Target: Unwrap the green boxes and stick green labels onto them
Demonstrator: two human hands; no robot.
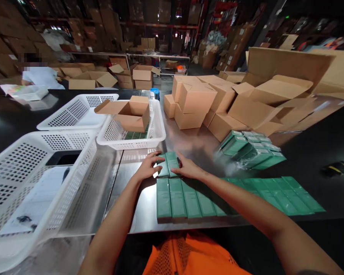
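Two small green boxes [172,163] lie side by side on the metal table, behind the left end of a long row of similar green boxes [177,198]. My left hand [148,167] is at the left of this pair, its curved fingers and thumb touching the left box. From the right, my right hand [187,168] grips the right box, thumb on its top and index finger along its far right edge. The pair sits between both hands. My right forearm hides part of the front row.
White baskets [160,131] stand left and behind, one bearing an open carton [132,119]. Brown cartons [196,97] are stacked at the back right. Plastic-wrapped green packs [253,151] sit right of my hands. A person [40,76] is at the far left.
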